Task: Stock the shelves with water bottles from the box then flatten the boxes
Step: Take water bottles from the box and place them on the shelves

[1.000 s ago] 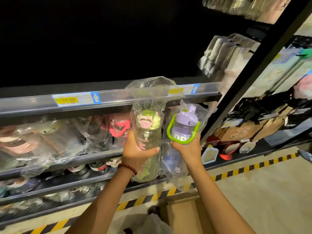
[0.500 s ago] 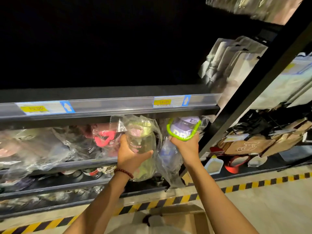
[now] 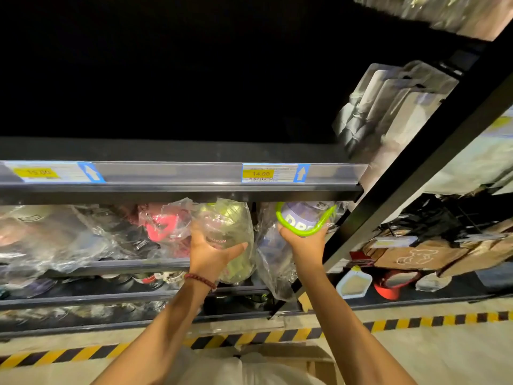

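Retail shop aisle. Landmark: dark metal shelf rail point(image 3: 177, 187) with a clear label strip. On the strip, a yellow price tag point(image 3: 259, 173) reading 14.00, barcode beneath, blue arrow beside it. Below the rail, plastic-bagged goods point(image 3: 69, 240) crowd the shelf. Farther below, hazard-striped tape point(image 3: 416, 323) edges the floor.

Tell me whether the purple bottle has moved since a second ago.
Yes. The purple bottle went from in front of the price rail to below it, its top tucked under the shelf edge.
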The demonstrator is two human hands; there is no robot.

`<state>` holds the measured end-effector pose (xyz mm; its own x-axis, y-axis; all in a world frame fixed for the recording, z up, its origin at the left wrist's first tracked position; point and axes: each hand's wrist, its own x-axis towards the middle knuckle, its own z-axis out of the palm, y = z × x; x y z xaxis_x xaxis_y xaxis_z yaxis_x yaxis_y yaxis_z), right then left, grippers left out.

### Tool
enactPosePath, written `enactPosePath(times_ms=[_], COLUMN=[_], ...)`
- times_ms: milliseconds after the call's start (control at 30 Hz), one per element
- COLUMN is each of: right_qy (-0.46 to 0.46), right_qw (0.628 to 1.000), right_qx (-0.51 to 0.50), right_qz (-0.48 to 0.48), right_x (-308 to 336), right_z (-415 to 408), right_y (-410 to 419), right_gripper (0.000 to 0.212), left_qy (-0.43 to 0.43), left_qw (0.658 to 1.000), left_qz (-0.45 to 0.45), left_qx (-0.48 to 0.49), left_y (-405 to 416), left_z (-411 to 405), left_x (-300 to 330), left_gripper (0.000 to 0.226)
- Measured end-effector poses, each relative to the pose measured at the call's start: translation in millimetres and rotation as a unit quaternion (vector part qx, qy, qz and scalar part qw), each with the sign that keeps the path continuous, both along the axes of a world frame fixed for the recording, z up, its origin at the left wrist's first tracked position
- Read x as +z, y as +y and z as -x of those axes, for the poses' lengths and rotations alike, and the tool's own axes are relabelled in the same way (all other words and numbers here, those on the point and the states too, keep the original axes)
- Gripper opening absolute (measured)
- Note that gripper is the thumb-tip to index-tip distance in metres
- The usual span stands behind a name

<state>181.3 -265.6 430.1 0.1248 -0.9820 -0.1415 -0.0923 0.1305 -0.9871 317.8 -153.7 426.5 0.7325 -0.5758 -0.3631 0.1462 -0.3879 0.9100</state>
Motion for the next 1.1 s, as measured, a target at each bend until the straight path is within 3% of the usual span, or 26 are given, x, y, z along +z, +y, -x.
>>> enactPosePath(times_ms=[133, 300, 400, 533, 633, 700, 767, 867, 900, 1000, 1100], right_qy=[0.013, 0.030, 0.031, 0.014, 0.001, -0.008, -0.016, -0.040, -0.051, -0.061, -0.080], right_qw=[1.000, 0.999, 0.999, 0.999, 1.000, 1.000, 1.000, 0.999, 0.998, 0.997, 0.995], right_qx=[0.021, 0.031, 0.027, 0.025, 0.023, 0.017, 0.008, -0.005, -0.006, -0.016, -0.025], right_qz=[0.008, 0.030, 0.033, 0.017, 0.005, -0.010, -0.018, -0.035, -0.041, -0.039, -0.047], right_x=[2, 4, 1, -3, -3, -2, -3, -7, -9, -15, -17], right_z=[3, 11, 11, 7, 2, -3, -8, -15, -16, -23, -30], right_y=[-9, -17, -19, -20, -20, -20, -20, -19, -19, -20, -16], right_gripper=[0.094, 0.082, 0.081, 0.081, 0.089, 0.096, 0.098, 0.095, 0.095, 0.097, 0.105], left_qy=[0.020, 0.043, 0.056, 0.030, -0.003, 0.001, 0.027, 0.039, 0.007, -0.039, -0.022], left_qw=[0.999, 0.997, 0.997, 0.998, 0.997, 0.996, 0.995, 0.998, 0.998, 0.999, 0.999], left_qz=[0.028, 0.033, 0.053, 0.055, 0.075, 0.092, 0.068, -0.014, -0.046, -0.013, 0.035], left_qx=[0.012, 0.058, 0.018, 0.021, 0.016, -0.010, -0.063, -0.049, -0.045, 0.001, 0.022], left_y=[-6, -19, -31, -36, -37, -35, -36, -36, -35, -35, -35], left_z=[7, 14, 11, 5, -1, -5, -11, -20, -22, -22, -21], left_x=[3, 3, -3, -4, 1, 4, 5, -5, -8, -13, -18], left_gripper=[0.120, 0.090, 0.085, 0.025, 0.032, 0.016, 0.049, 0.032, 0.037, 0.058, 0.034])
